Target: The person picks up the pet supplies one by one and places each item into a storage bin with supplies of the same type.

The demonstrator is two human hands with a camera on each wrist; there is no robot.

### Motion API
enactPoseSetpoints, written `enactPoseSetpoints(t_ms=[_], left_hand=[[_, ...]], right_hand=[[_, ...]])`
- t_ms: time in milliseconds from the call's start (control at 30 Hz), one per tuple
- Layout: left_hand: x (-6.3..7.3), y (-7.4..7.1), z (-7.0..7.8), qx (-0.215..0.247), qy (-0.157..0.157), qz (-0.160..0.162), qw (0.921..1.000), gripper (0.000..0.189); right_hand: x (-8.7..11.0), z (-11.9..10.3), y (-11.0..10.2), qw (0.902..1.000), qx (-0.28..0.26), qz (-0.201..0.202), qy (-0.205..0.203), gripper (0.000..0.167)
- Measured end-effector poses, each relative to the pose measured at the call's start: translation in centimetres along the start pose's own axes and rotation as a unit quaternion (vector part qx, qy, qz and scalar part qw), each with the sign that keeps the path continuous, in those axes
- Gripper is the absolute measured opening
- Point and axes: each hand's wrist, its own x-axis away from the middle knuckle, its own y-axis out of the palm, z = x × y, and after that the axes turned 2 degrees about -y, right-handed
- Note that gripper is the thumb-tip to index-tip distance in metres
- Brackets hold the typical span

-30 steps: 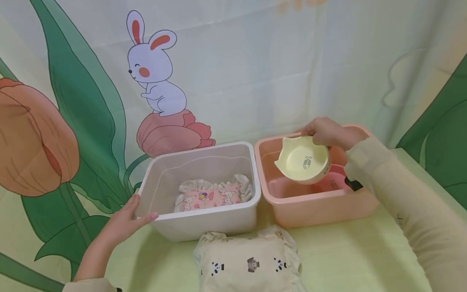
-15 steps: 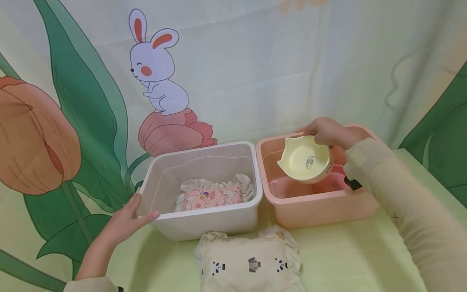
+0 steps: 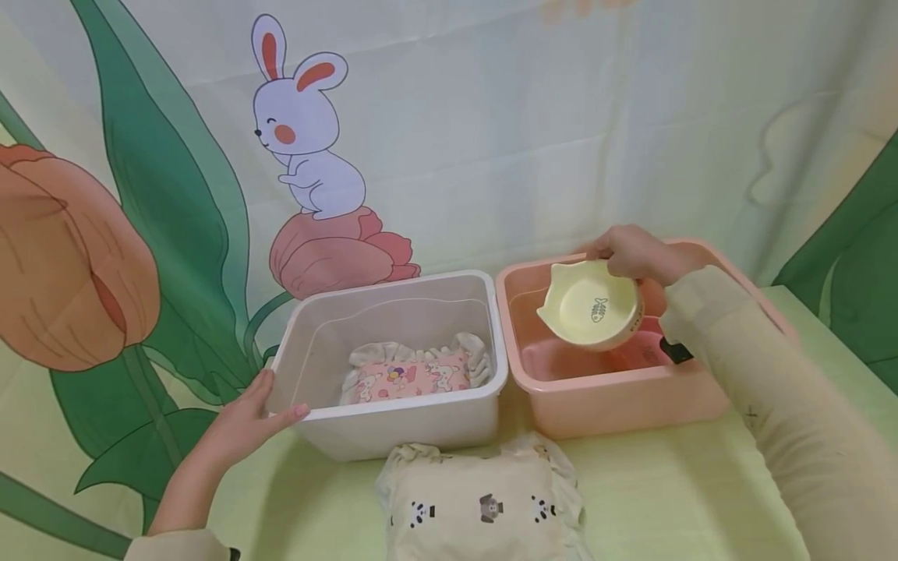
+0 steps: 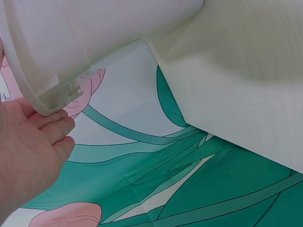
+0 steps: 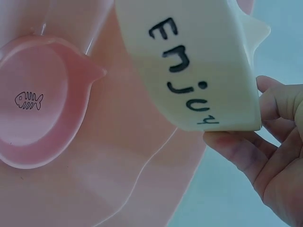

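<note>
Pale cloth backdrop fills the rear, lightly creased, printed w/ big tulips, leaves & a rabbit. Below it, yellow-green table, smooth, matte look. Two deep plastic-looking tubs w/ rounded corners & rolled rims stand side by side on it: white tub on the L, salmon tub on the R. In front, near the white one, cream cushion w/ frilled edge & panda/dog prints. Smaller pink cushion, ruffled, bunny-print, lies inside white tub. L hand grips that tub's front L corner, thumb along front rim, fingers bent at the lip. R hand pinches yellow bowl b/w thumb & fingers, holding it tilted over salmon tub. Bowl's glossy, shallow, round w/ pointed ears, blk lettering on outer wall, fishbone motif inside. Pink bowl, also glossy & w/ a pointed ear, sits inside salmon tub; its fishbone print's tiny.
</note>
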Motion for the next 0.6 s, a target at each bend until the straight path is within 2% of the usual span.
enactPoseSetpoints(t_ms=[300, 600], left_hand=[[0.18, 0.00, 0.25, -0.002, 0.008, 0.007, 0.9999, 0.093], [-0.08, 0.09, -0.11, -0.003, 0.001, 0.003, 1.0000, 0.094]], right_hand=[[0.24, 0.02, 0.06, 0.9995, -0.031, 0.003, 0.001, 0.056], [-0.34, 0.74, 0.53, 0.9994, -0.032, 0.012, -0.004, 0.055]])
